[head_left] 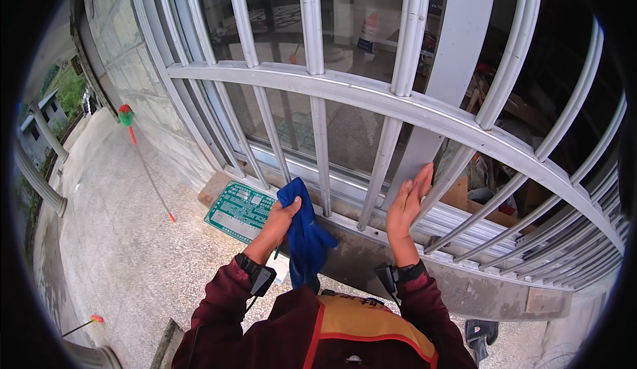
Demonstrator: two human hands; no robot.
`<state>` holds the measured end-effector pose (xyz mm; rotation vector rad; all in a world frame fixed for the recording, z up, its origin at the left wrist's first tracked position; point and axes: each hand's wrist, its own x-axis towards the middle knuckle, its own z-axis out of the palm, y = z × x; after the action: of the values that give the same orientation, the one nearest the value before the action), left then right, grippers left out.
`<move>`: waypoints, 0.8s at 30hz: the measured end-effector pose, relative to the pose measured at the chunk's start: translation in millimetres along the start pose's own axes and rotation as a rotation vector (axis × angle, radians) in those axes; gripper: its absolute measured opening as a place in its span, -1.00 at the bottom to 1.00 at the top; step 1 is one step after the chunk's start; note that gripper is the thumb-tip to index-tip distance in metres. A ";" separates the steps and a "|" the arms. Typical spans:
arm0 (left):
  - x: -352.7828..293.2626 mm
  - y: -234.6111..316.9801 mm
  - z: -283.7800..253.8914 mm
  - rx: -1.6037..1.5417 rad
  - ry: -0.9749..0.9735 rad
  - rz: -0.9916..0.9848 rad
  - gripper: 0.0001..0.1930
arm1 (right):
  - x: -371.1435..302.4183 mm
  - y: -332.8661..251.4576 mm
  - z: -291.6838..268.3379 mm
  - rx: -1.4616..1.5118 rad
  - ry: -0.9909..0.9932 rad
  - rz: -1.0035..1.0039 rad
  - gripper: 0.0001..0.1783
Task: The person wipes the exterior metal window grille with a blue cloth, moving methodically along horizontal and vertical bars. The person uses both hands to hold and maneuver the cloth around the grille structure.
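At eight o'clock in the scene, a thin rod with a red tip [97, 318] pokes in low over the pale floor [119, 256]. At nine o'clock a long-handled duster [151, 176], its head green and red, slants beside a light block wall [133, 57]. Nearer the middle, a green printed board [233, 215] lies below the window bars, at nine o'clock from the worker's left hand [280, 218]. That hand, in a dark red sleeve [222, 294], pinches a blue cloth [306, 236] between thumb and fingers; the bunched cloth rises just above the grip and hangs toward six o'clock, in front of the worker. Across twelve o'clock curves a silvery metal grille [279, 75], with window glass [285, 130] behind it. At three o'clock from the cloth, the right hand [405, 213] stands open and free of any load, fingers straight, close together and pointing toward one o'clock, right by a bar; from here, contact cannot be told. Behind the bars, at two o'clock from that hand, sits a cardboard box [456, 194]. At five o'clock lies a dark object [481, 332], too unclear to name.
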<state>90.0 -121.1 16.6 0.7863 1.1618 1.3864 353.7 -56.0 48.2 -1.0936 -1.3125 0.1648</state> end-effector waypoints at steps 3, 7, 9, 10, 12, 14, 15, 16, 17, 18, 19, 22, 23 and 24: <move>37.4 -16.9 10.1 -0.055 0.060 0.016 -0.70 | -0.2 0.1 1.3 -0.043 -0.002 -0.015 -0.42; 85.5 -49.0 6.4 0.081 0.121 0.106 -0.68 | -0.4 1.7 4.2 -0.043 0.002 0.000 -0.42; 107.9 -68.5 0.5 0.202 0.171 0.099 -0.63 | -0.9 2.7 5.5 -0.036 0.006 0.009 -0.43; 117.7 -77.6 -2.4 0.258 0.209 0.066 -0.61 | -1.3 3.1 6.0 -0.033 0.010 0.011 -0.42; 131.4 -91.5 -3.8 0.402 0.288 0.183 -0.57 | -1.6 3.6 6.6 -0.043 0.007 0.007 -0.42; 132.7 -99.4 -1.7 0.589 0.373 0.386 -0.54 | -1.7 3.1 6.9 -0.047 0.003 -0.006 -0.42; 131.5 -99.6 0.3 0.612 0.397 0.536 -0.55 | -1.7 2.2 6.8 -0.039 -0.007 0.014 -0.41; 126.8 -99.3 3.3 0.647 0.427 0.596 -0.55 | -1.7 1.0 6.7 -0.071 -0.015 0.025 -0.41; 123.0 -95.8 5.4 0.714 0.436 0.557 -0.56 | -1.6 -0.4 6.5 -0.078 -0.017 0.020 -0.41; 118.2 -92.0 8.0 0.782 0.443 0.517 -0.56 | -1.7 -2.1 6.5 -0.062 -0.026 0.018 -0.41; 115.6 -86.7 9.4 0.878 0.425 0.373 -0.57 | -1.6 -3.7 6.5 -0.087 -0.034 0.009 -0.40; 110.1 -75.7 14.8 0.952 0.417 0.295 -0.53 | -1.6 -6.9 7.3 -0.122 -0.040 0.019 -0.39; 109.2 -73.3 15.2 0.942 0.421 0.318 -0.51 | -1.3 -6.8 7.6 -0.133 -0.042 -0.002 -0.39; 108.7 -71.8 14.9 0.972 0.414 0.351 -0.51 | -1.3 -5.9 8.4 -0.149 -0.039 0.008 -0.39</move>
<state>108.5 -18.8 -63.3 1.4708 2.1624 1.2509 343.6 -55.3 50.4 -1.2264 -1.3726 0.0957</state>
